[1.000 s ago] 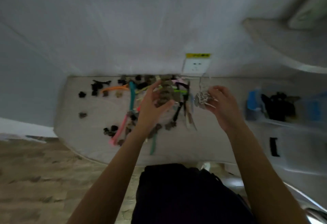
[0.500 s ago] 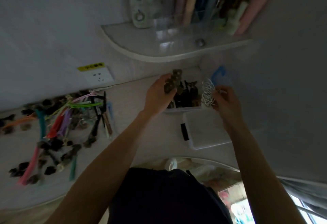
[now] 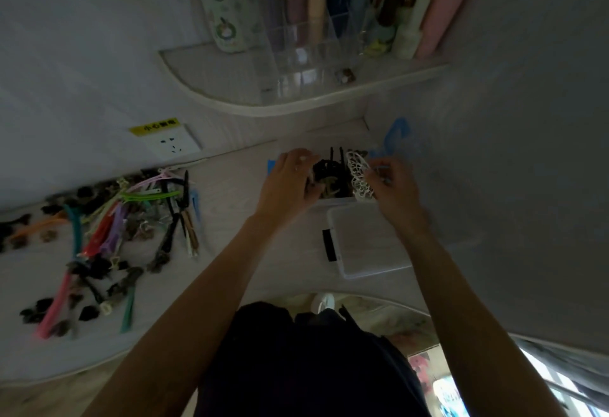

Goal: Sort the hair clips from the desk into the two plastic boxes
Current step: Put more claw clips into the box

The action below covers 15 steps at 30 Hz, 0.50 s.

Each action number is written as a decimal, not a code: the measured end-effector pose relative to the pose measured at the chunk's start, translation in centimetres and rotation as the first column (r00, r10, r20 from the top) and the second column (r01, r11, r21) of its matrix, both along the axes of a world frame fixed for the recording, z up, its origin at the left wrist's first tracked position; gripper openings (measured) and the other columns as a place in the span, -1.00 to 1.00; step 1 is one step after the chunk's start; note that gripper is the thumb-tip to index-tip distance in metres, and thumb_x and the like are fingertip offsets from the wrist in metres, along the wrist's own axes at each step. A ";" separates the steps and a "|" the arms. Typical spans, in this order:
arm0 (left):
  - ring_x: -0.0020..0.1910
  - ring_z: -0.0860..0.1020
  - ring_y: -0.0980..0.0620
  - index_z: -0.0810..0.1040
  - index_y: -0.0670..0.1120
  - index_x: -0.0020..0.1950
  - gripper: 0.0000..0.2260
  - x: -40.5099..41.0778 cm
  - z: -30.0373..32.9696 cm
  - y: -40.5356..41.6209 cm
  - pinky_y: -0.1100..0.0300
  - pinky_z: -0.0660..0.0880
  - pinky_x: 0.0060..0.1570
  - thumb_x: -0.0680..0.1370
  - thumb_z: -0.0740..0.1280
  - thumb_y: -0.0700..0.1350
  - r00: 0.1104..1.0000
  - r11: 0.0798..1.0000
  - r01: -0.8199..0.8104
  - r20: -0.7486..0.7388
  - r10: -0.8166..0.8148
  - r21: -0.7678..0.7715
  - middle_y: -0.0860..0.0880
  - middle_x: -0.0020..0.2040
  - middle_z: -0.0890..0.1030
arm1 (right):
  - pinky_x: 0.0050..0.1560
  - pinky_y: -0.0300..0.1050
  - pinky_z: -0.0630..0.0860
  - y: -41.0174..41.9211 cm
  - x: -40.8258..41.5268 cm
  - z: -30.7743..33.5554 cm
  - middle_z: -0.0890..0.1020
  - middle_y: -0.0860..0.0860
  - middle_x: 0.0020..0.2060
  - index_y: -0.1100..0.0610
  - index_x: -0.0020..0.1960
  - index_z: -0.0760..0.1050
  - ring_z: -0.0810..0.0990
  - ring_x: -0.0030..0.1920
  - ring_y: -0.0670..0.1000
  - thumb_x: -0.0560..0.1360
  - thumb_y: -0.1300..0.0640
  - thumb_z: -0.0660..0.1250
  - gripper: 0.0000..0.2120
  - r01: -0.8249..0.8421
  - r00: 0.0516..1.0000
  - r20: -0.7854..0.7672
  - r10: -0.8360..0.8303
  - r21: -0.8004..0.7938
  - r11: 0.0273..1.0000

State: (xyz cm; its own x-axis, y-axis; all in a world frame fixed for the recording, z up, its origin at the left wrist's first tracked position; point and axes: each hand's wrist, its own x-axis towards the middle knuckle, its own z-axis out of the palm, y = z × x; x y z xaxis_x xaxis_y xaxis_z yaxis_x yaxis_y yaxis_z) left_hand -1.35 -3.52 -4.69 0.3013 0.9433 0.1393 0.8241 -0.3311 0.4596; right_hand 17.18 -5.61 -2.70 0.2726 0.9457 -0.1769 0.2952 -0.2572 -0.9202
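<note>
- Nearest, a white box lid [image 3: 369, 242] with a black latch, flat on the desk [image 3: 230, 185].
- Left on the desk, a loose pile of coloured hair clips [image 3: 108, 235].
- Beyond the lid, a plastic box [image 3: 333, 200] full of dark clips.
- Over the box, left hand [image 3: 290, 182] with fingers curled down; contents of grip unclear.
- Right hand [image 3: 392, 185] pinching a white lattice clip [image 3: 359, 176].
- Farthest, yellow label above the wall socket [image 3: 171, 144], writing unreadable.

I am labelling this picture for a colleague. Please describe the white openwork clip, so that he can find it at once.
Start at the curved wall shelf and look down to the open plastic box on the desk, between the two hands. The white clip stands at the box's right side, pinched by the right hand. Its pale lace-like lattice sets it apart from the dark clips beside it.
</note>
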 end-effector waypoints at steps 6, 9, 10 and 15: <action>0.23 0.45 -0.04 0.38 0.02 0.35 -0.45 1.4 0.1 0.6 0.10 0.43 0.18 0.42 0.38 0.17 0.986 0.961 0.135 -0.058 -0.154 -0.242 -0.06 0.28 0.45 | -0.15 -0.28 0.39 1.9 0.3 -0.7 0.56 0.10 -0.05 0.26 0.13 0.45 0.52 -0.10 0.03 0.53 0.24 0.26 -0.81 -0.205 0.920 0.366 0.143 0.139 0.969; 0.20 0.46 -0.07 0.42 0.01 0.31 -0.49 2.3 -0.3 0.8 0.04 0.45 0.16 0.44 0.34 0.21 0.977 0.962 0.113 -0.146 -0.153 -0.248 -0.07 0.24 0.49 | -0.04 -0.01 0.49 2.8 -0.1 -1.4 0.58 0.18 0.04 0.22 0.15 0.44 0.56 0.01 0.15 0.52 0.26 0.24 -0.79 -0.318 0.833 0.505 0.227 0.100 0.943; 0.16 0.49 -0.06 0.45 -0.01 0.27 -0.54 2.5 -0.1 0.9 0.05 0.47 0.13 0.46 0.33 0.19 0.987 0.968 0.096 -0.103 -0.123 -0.232 -0.08 0.20 0.52 | -0.03 0.00 0.50 3.0 -0.2 -1.4 0.58 0.18 0.05 0.21 0.16 0.43 0.56 0.02 0.15 0.52 0.26 0.24 -0.78 -0.329 0.825 0.515 0.234 0.101 0.939; 0.12 0.56 -0.04 0.38 -0.04 0.36 -0.61 0.0 1.2 2.6 0.07 0.48 0.16 0.57 0.22 0.07 0.947 0.938 -0.176 0.207 0.244 -0.299 -0.07 0.14 0.62 | -0.06 -0.03 0.49 2.8 0.6 -1.2 0.57 0.20 0.01 0.23 0.14 0.45 0.55 -0.03 0.14 0.48 0.31 0.23 -0.76 -0.396 0.824 0.487 0.289 0.129 0.909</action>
State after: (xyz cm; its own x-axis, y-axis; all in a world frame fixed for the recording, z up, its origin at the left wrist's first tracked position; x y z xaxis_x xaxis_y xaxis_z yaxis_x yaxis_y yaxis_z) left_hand -1.34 -0.89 -3.51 0.0821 0.9926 -0.0896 0.7165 0.0037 0.6976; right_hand 17.75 -2.81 -3.89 -0.0777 0.9917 0.1024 0.7183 0.1269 -0.6841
